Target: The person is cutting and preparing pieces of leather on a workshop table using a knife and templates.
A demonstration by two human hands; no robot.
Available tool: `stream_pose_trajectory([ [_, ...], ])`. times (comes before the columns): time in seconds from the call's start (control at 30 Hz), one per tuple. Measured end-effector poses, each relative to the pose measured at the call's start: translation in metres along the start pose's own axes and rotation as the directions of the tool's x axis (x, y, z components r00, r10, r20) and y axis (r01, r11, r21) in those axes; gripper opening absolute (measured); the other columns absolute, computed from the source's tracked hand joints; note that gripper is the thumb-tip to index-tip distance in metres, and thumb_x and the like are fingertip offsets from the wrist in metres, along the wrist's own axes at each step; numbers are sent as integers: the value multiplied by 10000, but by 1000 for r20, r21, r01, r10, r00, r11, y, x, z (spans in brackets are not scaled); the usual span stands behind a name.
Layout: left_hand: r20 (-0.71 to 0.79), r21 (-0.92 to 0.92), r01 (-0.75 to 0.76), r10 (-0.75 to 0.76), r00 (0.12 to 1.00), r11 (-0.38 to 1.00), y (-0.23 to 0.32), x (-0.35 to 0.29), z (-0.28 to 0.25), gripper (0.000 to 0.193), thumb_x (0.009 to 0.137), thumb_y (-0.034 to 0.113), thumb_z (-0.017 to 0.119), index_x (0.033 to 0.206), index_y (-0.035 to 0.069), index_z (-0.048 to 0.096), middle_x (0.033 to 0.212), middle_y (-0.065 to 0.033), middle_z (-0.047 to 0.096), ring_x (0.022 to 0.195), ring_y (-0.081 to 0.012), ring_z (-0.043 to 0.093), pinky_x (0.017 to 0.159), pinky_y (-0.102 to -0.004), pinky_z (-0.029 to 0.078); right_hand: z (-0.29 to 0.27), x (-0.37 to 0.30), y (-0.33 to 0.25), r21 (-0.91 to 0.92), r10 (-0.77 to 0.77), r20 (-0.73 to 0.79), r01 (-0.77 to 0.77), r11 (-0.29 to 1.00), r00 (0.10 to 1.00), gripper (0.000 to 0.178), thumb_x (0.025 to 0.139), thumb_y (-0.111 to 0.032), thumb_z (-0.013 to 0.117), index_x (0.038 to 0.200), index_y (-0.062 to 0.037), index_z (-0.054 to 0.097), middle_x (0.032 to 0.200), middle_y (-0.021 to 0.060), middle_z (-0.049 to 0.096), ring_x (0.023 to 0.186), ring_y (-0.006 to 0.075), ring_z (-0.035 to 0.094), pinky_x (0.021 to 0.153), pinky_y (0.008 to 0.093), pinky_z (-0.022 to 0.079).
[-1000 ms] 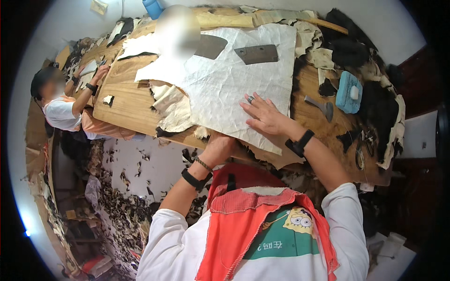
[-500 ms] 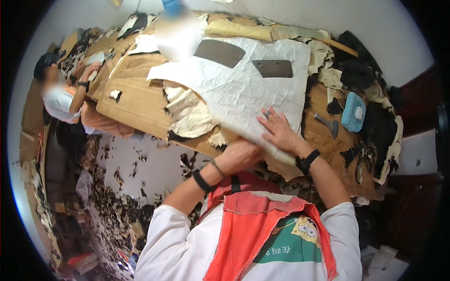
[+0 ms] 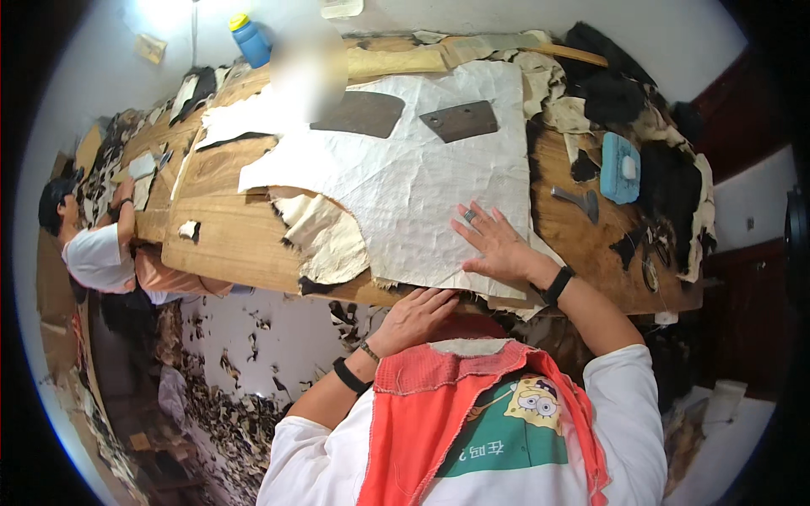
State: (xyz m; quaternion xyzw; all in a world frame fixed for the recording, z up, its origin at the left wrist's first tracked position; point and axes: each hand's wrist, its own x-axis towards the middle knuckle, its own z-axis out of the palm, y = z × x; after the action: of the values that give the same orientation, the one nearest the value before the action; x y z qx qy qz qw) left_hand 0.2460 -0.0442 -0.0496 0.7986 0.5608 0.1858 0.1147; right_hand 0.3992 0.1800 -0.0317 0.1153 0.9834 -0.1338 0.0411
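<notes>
Across the tabletop [image 3: 228, 253] lies the sheet [image 3: 405, 194]; at its four o'clock the right hand [image 3: 498, 244] rests spread, gripping nothing; at six, the straight-fingered left hand [image 3: 413, 319] hides any hold. Tugging could shift the dark pieces [image 3: 363, 114].

So the room's pretty plain: a smooth white back wall [image 3: 472, 18] runs across the top, with a thin pale cable [image 3: 195, 42] hanging down it and a small beige paper square [image 3: 150, 48] stuck up nearby. There's a harsh white glare in the upper left corner, plus a bluish-white glow down the lower left edge. Big tan wooden table [image 3: 224, 240] with visible grain takes up the middle. The pale, smooth floor [image 3: 294, 339] is honestly a mess, with loads of black and cream scraps [image 3: 240, 430] piled thickest lower down. Over right, dark reddish-brown panels [image 3: 742, 316] sit against more white wall.
</notes>
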Motion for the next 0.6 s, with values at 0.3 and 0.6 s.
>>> stream_pose_trajectory([
  [0.3,72,-30,-53,55,996,998,-15,-7,-11,595,753,288,725,1273,63,543,1303,-113,551,1169,-257,549,959,-366,457,16,-116,-26,67,276,-64,-272,960,959,691,939,-397,525,1505,-111,251,1573,112,218,1459,295,176,1168,492,166],
  [0.6,41,-6,-83,84,996,996,-11,7,-17,472,767,322,709,1137,48,605,1233,-92,591,1054,-215,610,824,-301,521,32,-146,-36,26,385,-240,-391,920,891,627,953,-507,441,1469,-159,364,1527,77,329,1428,287,259,1150,516,180],
])
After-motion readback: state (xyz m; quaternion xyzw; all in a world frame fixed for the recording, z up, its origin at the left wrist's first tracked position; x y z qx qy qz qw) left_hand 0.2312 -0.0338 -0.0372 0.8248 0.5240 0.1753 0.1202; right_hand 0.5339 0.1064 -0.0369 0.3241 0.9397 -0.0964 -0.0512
